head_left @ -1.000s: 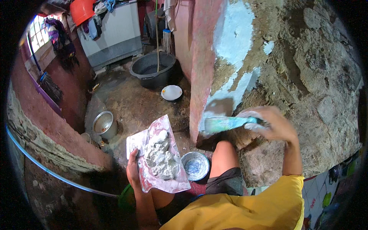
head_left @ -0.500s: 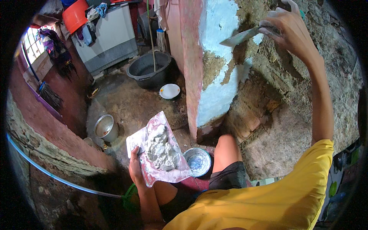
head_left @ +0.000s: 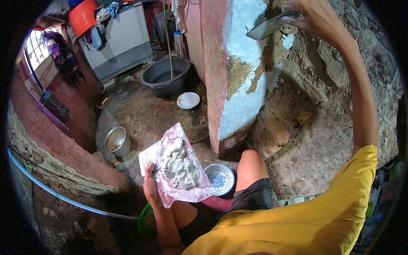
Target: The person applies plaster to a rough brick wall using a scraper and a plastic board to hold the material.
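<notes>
The right hand [head_left: 316, 19] is raised high, fingers closed round the handle of a trowel [head_left: 270, 27] whose blade lies against the pale blue skim on the wall [head_left: 250, 97]. The left hand [head_left: 151, 187] grips the near edge of a board [head_left: 178, 170], held low and roughly level, with a heap of white plaster [head_left: 178, 165] on it.

To do this stroke well, I judge the blade should stay at a shallow angle with even pressure, working from the coated area out over the bare patches, and the board should stay level (the heap sits close to its edge).

The wall is rough and crumbling, the coat patchy. On the floor [head_left: 140, 114] stand a black tub [head_left: 165, 76], a white plate [head_left: 188, 100], a steel pot [head_left: 115, 140] and a blue bowl [head_left: 219, 178] by the knee.
</notes>
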Demonstrator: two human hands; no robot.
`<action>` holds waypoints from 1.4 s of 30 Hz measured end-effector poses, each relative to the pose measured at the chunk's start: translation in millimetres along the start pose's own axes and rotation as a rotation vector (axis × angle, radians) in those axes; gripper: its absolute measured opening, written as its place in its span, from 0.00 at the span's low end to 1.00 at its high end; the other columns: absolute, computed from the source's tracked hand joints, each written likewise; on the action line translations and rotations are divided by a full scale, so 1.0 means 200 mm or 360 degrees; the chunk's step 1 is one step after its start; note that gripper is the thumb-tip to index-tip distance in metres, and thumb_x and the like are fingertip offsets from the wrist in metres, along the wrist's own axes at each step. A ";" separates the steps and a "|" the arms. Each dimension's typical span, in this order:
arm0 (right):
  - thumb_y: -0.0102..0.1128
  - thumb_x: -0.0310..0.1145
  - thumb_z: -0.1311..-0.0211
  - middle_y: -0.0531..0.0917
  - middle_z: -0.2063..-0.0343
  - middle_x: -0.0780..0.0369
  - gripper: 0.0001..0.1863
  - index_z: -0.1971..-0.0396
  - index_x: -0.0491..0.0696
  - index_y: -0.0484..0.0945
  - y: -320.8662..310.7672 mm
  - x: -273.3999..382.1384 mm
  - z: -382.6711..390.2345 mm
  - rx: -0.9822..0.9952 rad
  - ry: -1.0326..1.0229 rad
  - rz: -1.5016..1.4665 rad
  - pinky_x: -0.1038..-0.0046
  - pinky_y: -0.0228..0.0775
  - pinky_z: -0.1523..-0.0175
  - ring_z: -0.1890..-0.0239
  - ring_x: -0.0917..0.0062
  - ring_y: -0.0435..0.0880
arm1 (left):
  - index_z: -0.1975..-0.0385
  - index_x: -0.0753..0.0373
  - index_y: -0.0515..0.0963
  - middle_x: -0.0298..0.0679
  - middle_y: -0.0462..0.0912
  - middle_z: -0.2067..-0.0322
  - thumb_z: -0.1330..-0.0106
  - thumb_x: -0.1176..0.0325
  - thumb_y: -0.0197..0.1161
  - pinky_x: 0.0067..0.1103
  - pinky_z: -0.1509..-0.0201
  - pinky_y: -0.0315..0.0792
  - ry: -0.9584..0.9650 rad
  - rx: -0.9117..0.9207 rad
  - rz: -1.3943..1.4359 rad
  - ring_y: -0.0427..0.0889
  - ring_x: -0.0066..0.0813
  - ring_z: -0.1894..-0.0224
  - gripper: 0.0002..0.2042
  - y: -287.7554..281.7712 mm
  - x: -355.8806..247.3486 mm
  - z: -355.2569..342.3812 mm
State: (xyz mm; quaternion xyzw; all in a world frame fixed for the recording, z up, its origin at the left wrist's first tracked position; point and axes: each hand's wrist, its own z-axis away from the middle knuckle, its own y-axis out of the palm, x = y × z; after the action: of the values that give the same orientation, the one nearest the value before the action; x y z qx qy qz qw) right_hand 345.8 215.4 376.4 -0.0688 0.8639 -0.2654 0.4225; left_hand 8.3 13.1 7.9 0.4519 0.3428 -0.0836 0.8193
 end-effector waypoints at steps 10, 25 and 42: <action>0.65 0.42 0.52 0.75 0.84 0.55 0.16 0.82 0.45 0.75 0.01 0.00 -0.04 0.0000 -0.0028 0.0016 0.62 0.66 0.66 0.76 0.60 0.77 | 0.56 0.71 0.70 0.46 0.80 0.65 0.33 0.61 0.51 0.27 0.61 0.79 0.0006 0.0044 -0.0012 0.83 0.35 0.68 0.17 -0.01 -0.02 0.00; 0.68 0.44 0.57 0.75 0.85 0.54 0.17 0.85 0.45 0.75 0.03 -0.06 -0.08 -0.0215 -0.0026 0.0149 0.56 0.66 0.56 0.76 0.56 0.76 | 0.57 0.71 0.71 0.46 0.80 0.65 0.35 0.63 0.53 0.27 0.61 0.79 0.0051 0.0037 0.0028 0.83 0.35 0.67 0.16 -0.02 0.00 0.00; 0.71 0.44 0.59 0.78 0.83 0.56 0.14 0.80 0.49 0.80 -0.20 -0.22 -0.13 0.0008 0.0089 -0.0132 0.63 0.67 0.70 0.74 0.60 0.79 | 0.56 0.70 0.71 0.46 0.80 0.64 0.35 0.63 0.53 0.28 0.61 0.79 -0.0022 0.0174 0.0064 0.83 0.37 0.67 0.16 0.03 0.03 -0.03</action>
State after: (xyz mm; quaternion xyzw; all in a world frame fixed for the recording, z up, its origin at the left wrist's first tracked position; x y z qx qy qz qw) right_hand 349.2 206.5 440.2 -0.0961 0.8710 -0.2867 0.3871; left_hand 13.3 22.5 5.6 0.5022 0.3229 -0.0889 0.7973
